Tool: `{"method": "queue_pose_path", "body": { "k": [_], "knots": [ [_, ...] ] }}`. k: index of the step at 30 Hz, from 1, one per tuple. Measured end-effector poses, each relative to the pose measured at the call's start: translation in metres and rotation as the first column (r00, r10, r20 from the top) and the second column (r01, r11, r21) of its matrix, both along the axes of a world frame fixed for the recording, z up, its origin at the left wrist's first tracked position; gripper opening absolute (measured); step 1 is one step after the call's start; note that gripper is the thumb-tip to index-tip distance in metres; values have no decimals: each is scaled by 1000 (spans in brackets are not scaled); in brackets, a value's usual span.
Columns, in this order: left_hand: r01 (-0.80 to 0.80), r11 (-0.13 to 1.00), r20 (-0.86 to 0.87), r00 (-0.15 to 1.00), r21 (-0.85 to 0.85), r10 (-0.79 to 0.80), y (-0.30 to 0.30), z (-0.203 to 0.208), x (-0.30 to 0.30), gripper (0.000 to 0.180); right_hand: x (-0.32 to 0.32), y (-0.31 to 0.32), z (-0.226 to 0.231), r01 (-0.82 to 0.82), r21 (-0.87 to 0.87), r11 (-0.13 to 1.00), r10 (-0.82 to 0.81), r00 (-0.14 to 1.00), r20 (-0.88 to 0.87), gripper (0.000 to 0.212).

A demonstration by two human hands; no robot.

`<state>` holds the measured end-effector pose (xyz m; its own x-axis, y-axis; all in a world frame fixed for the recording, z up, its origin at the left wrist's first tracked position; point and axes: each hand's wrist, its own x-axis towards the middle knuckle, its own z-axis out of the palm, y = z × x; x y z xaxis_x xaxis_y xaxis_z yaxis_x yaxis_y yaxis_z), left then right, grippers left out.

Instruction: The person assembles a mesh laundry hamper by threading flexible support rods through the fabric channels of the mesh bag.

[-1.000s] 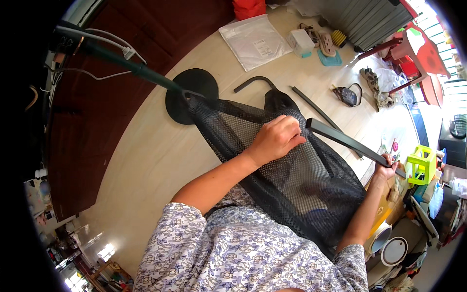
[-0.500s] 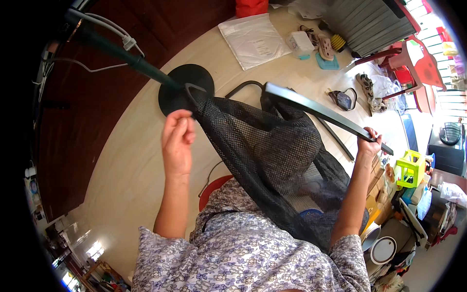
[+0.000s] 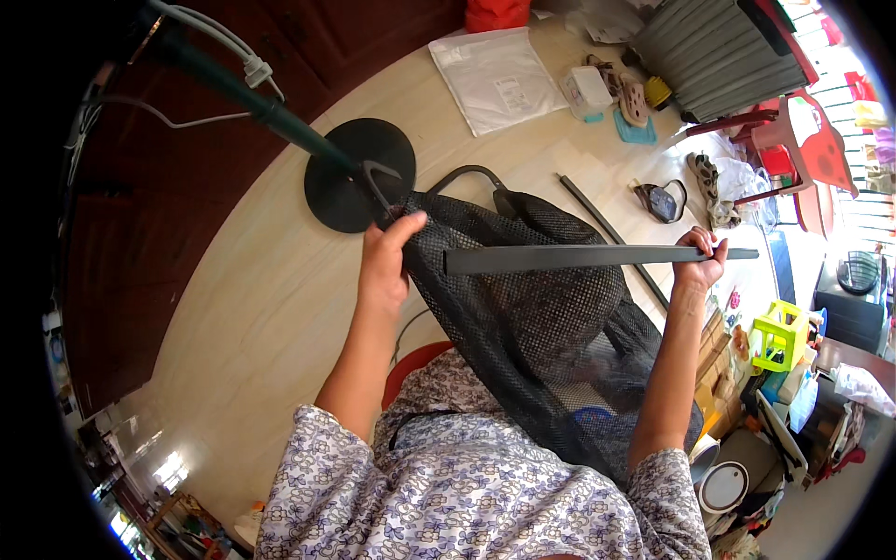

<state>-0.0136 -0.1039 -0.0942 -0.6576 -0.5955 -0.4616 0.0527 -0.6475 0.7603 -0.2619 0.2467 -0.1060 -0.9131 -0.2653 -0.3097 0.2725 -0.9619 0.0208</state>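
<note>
Netting of black mesh, slack and folded, spread from near the centre down toward 4 o'clock, across the lap and beneath the right forearm. Left hand just on the 9 o'clock side of centre, fingers curled in and thumb laid along the netting's upper corner, grasping it by the edge. Beyond the thumb, toward 11 o'clock, a pointed dark loop, seen against a round black base plate on the pale floor; a dark green pole reaching the plate from the 10 o'clock side.

Right hand at 3 o'clock, fingers wrapped firmly around a flat dark grey bar close to its narrower end. Bar nearly level, with the broader end near the centre and the shaft crossing in front of the netting; cannot tell whether touching it.

At 12 o'clock, a curved black rod beside the netting's upper fold, and farther out, a clear plastic packet. At 2 o'clock, a straight dark rod on the floor, partly hidden by the bar. Far out at 3 o'clock, a lime-green plastic stool.
</note>
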Motion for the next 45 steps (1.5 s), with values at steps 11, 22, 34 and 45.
{"method": "queue_pose_path", "body": {
  "k": [11,22,34,45],
  "knots": [
    [276,943,-54,961,185,-270,23,1,27,41,-13,-17,-7,115,41,993,-115,993,-11,32],
    [358,924,-56,934,131,-354,22,8,12,50,-34,-63,-18,-39,83,996,43,998,-47,36],
    [321,940,-42,947,118,-319,10,6,26,66,-73,-77,-18,-238,164,957,254,964,-78,28],
    [-6,1000,27,1000,9,5,-30,-7,49,28,-83,-80,-22,-284,149,947,295,954,-55,26]
  ]
}}
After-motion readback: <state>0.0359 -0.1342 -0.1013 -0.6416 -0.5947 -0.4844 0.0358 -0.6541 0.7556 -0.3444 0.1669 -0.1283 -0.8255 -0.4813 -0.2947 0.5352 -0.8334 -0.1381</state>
